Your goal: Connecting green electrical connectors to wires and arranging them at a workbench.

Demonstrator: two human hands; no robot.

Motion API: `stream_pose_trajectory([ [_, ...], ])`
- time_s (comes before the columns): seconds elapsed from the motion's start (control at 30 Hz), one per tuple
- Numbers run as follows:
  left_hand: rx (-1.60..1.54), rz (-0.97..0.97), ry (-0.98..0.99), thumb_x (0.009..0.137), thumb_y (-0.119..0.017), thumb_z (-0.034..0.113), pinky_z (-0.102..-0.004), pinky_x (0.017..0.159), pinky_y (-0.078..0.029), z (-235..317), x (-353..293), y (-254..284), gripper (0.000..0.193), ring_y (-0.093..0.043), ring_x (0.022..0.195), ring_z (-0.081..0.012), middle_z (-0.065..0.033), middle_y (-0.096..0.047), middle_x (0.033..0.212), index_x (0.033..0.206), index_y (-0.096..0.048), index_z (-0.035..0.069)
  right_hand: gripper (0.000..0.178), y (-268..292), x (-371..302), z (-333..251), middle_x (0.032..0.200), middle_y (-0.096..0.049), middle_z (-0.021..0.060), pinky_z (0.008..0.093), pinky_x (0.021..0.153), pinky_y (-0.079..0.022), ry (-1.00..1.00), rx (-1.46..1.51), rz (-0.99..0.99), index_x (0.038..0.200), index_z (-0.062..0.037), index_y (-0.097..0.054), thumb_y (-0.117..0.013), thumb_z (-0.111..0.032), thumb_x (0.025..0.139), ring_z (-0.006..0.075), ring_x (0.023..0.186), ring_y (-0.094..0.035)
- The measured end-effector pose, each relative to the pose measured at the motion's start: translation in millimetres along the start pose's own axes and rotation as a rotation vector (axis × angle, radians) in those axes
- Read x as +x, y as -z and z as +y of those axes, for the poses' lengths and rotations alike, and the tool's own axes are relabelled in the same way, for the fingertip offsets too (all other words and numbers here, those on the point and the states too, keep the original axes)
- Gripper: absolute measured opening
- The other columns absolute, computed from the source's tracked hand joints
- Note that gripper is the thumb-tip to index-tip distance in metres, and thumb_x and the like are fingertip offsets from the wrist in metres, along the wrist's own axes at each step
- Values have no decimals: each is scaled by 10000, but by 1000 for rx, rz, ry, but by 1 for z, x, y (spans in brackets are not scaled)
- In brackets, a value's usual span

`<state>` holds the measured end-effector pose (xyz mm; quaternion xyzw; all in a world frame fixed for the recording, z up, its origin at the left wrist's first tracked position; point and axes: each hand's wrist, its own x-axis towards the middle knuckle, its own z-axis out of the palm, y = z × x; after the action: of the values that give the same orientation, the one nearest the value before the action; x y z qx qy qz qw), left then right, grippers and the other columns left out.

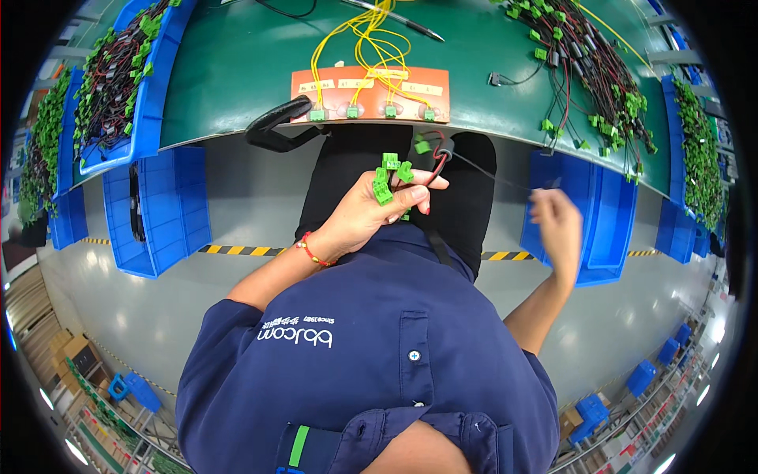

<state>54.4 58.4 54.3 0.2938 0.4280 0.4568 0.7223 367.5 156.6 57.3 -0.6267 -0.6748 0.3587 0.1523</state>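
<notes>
Over my lap, my left hand [359, 215] is closed around a bunch of wire leads with green terminal plugs [384, 183] sticking out above the thumb. From these fingers a red and black lead runs up through a dark cylindrical sleeve [447, 148], with another green plug [422, 144] beside it. A thin black cable [496, 175] stretches from the sleeve to the right. My right hand [559, 225] pinches that cable near its far end, out by the blue bins; the end itself is blurred.
An orange board [379, 88] with green sockets and yellow wires [365, 35] lies at the edge of the green table [229, 71]. A black handle [272, 130] juts out there. Heaped cables [596, 75] lie right; blue bins [162, 67] flank the table. A pen [407, 25] lies behind.
</notes>
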Motion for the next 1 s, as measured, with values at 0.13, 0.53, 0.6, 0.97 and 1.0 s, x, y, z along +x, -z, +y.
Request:
stream_pose_trajectory([
  [0.13,95,-47,-28,980,-599,159,-213,564,-374,-17,1,-5,265,-481,634,-43,2,-632,840,1207,-675,44,518,-63,-13,-28,1056,-687,135,335,938,-480,161,589,-298,1105,78,-648,-372,-360,1072,209,994,-648],
  [0.53,221,303,-110,1021,-542,287,-190,534,-370,-36,-15,21,322,-440,592,-21,-4,-671,932,1195,-653,40,354,-126,-10,-81,646,-423,-48,221,547,-335,187,733,-570,1069,-8,-632,-427,-297,1062,55,567,-382],
  [0.6,133,298,-104,1017,-543,350,-203,540,-376,-23,-15,21,401,-451,620,-20,9,-669,944,1246,-636,33,294,-130,-17,-87,688,-528,48,312,611,-435,271,459,-668,1039,-21,-604,-461,-278,1048,151,642,-543],
  [0.97,76,294,-206,985,-615,206,-192,550,-364,-22,-10,22,276,-415,620,-11,53,-601,820,1191,-666,30,293,-153,-17,-90,1008,-569,54,299,846,-464,295,705,-484,1208,-14,-589,-623,-102,930,145,964,-568],
  [1.0,77,295,-204,985,-615,206,-192,550,-364,-23,-9,22,276,-415,620,-11,53,-601,820,1191,-666,30,280,-156,-15,-93,978,-569,46,269,832,-464,382,728,-363,1208,-13,-607,-619,-103,943,117,928,-572],
])
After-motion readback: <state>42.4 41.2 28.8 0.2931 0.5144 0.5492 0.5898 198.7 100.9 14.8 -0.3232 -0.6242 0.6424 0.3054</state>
